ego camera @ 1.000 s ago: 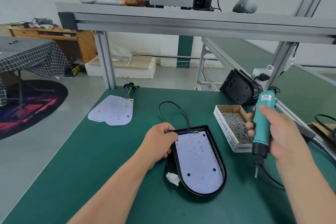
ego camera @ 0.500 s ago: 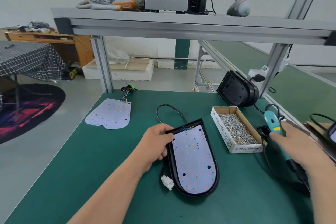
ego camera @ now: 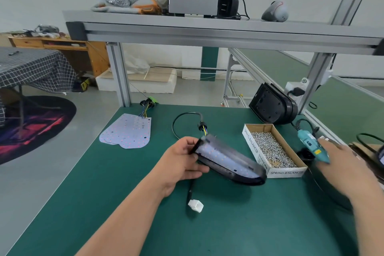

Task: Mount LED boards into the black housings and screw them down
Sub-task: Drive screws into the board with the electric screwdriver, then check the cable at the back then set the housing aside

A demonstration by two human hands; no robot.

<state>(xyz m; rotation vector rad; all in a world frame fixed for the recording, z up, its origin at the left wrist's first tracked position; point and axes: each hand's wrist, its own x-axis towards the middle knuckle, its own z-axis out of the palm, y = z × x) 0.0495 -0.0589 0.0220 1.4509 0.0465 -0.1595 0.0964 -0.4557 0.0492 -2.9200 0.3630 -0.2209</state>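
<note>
Above the tabletop [ego camera: 104, 203], the black housing [ego camera: 234, 174] with its LED board [ego camera: 224, 157] hangs tilted, its 9 o'clock end clamped in the left hand [ego camera: 182, 162]; supporting it level seems wise. At 3 o'clock the right hand [ego camera: 345, 166] is too blurred to tell its grip.

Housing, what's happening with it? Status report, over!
Left grip holds housing tilted. Board sits inside. Right grip blurred at screwdriver, hold unclear. Screw box close beside housing.
</note>
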